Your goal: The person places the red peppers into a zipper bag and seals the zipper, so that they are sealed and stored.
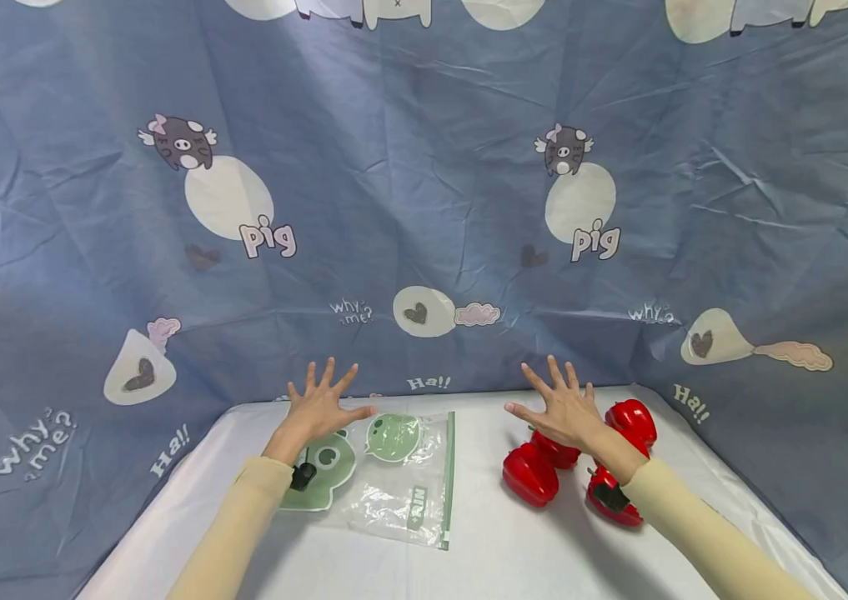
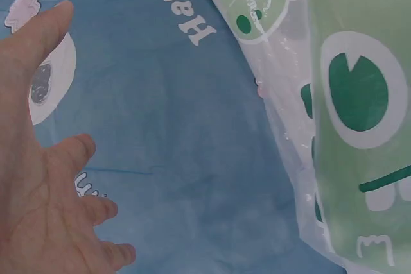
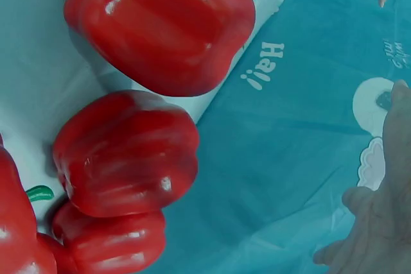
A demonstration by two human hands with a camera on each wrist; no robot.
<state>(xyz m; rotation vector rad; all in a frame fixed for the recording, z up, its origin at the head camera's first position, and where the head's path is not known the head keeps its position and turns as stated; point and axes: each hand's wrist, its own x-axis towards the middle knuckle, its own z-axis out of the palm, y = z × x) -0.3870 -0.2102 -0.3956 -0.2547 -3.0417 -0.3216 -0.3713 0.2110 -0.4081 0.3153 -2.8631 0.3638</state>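
My left hand [image 1: 314, 412] is held with spread fingers above a clear zip bag [image 1: 386, 500] printed with green cartoon figures. In the left wrist view the bag [image 2: 359, 113] lies beyond the hand [image 2: 38, 178], apart from it. My right hand [image 1: 566, 412], fingers also spread, hovers over a group of red bell peppers [image 1: 531, 475]. Several peppers [image 3: 128, 152] lie close together in the right wrist view, while the fingers of the right hand [image 3: 379, 222] point away from them. Nothing is held in either hand.
A white cloth covers the table [image 1: 484, 558]. Behind it and along both sides hangs a blue curtain [image 1: 408, 208] with pig cartoons. The bag lies on the left half of the table, the peppers on the right.
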